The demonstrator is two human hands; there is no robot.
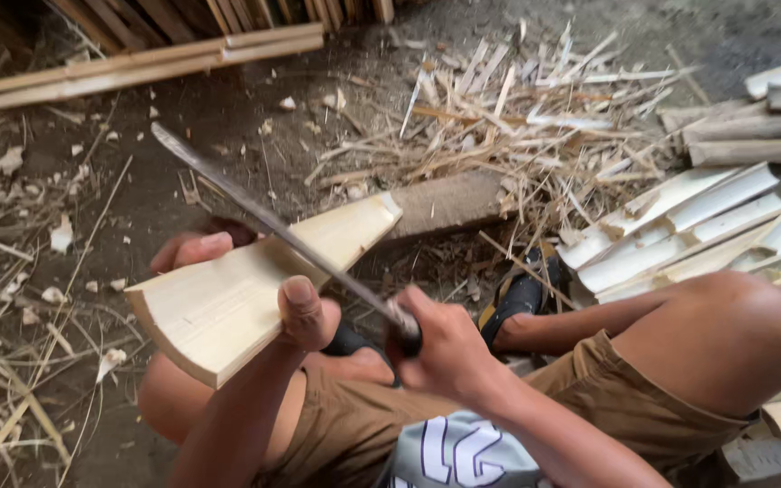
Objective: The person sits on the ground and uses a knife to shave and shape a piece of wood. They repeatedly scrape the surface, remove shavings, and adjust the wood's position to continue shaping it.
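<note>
Split bamboo slats (pixel 707 230) lie beside scattered shavings (pixel 517 99).

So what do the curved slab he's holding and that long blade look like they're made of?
The curved slab looks like split bamboo: pale, smooth inner face, thick fibrous cut edge, matching the split pieces stacked nearby. The long blade looks like dull grey metal, probably steel, unpolished. Its handle is hidden inside the right hand, so I can't tell its material.

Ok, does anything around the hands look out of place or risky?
One thing: the left hand grips the curved bamboo slab with its thumb raised close beside the long blade, which lies across the slab. The right hand holds the blade's handle. Splinters and shavings litter the ground, not a spill.
</note>
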